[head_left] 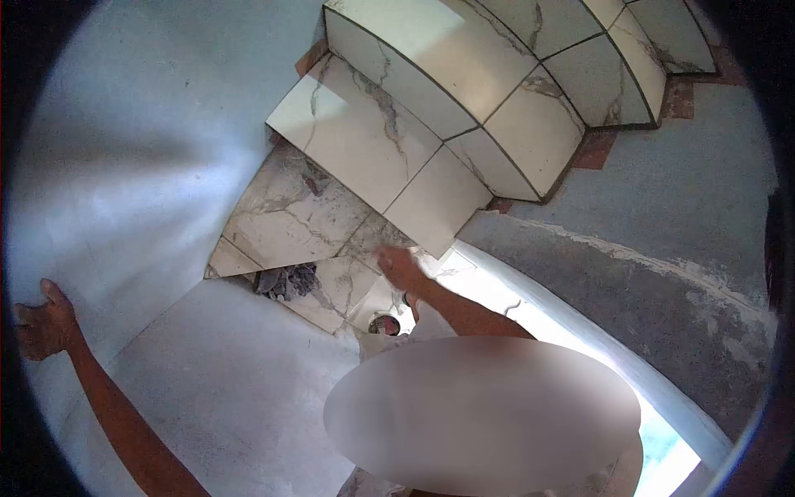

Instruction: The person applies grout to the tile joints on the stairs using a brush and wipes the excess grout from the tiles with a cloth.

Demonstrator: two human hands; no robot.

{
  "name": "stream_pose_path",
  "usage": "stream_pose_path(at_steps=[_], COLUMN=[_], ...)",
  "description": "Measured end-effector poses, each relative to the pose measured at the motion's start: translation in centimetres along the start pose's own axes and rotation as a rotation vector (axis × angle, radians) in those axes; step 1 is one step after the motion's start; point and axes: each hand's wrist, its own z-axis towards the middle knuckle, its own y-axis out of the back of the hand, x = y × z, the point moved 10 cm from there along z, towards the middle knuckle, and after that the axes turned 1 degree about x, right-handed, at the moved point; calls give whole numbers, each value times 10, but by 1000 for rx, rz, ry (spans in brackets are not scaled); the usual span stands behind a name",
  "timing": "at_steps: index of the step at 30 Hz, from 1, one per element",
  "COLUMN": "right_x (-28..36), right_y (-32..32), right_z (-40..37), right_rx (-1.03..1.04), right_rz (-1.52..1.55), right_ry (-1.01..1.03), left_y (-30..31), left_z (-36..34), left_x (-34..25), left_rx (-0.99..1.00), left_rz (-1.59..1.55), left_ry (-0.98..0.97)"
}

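Observation:
My left hand [45,321] is at the far left, fingers spread and holding nothing, resting against a pale plastered wall [141,141]. My right hand is out of sight. Close below me is another person, whose blurred head [480,414] fills the lower middle. Their arm reaches forward, with their hand [397,267] over the white marble-patterned floor tiles [290,215]. Just beneath that hand a small round opening [383,325] shows in the floor.
Curved steps [464,83] clad in the same marble tiles rise at the top, with bare red brick [596,149] at their edge. A dark crumpled heap [286,282] lies on the floor tiles. On the right is a rough grey cement wall [662,248], with a bright sunlit strip [571,331] below it.

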Motion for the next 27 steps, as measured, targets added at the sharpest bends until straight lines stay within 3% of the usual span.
stream_pose_path(at_steps=[1,3,5,7,9,10,11,13,14,16,17,18,20,21,23,25,27], right_x=[28,1,-20,-52,-99,-130,-234,-36,-12,-2,-10,-39,-50,-41,10,7,28], right_y=[11,34,135,182,175,169,123,157,162,175,176,175,175,176,159,164,201], right_z=[-8,4,12,10,32,41,96,103,93,83,84,79,77,83,126,154,138], right_rx=[100,-368,-650,-908,-1020,-1118,-618,-866,-863,-948,-947,-968,-1062,-1052,-676,-594,-999], right_rz=[279,-559,-277,-408,-319,-228,-197,-242,-237,-90,-91,-185,-285,-282,29,3,-383], right_ry=[-104,151,-183,-311,-323,-336,-620,9,-1,-85,-79,-199,-326,-317,144,80,236], left_y=[-8,-16,-30,-18,-4,15,33,29,24,22,18,16,-15,-17,-9,-13,-21], left_z=[-3,-8,-11,-7,0,3,3,3,3,3,2,2,-7,-10,-7,-9,-13], left_x=[1,2,7,3,-5,-10,-12,-8,-9,-7,-4,-2,8,12,11,13,16], left_rx=[17,26,132,103,77,-69,-213,-174,-129,-84,-39,-37,293,299,85,150,210], left_rz=[80,161,129,125,133,-11,-154,-90,-40,-76,-108,-104,162,174,-24,62,146], left_ry=[-30,-38,9,9,19,15,9,-1,-26,11,51,51,78,77,47,69,82])
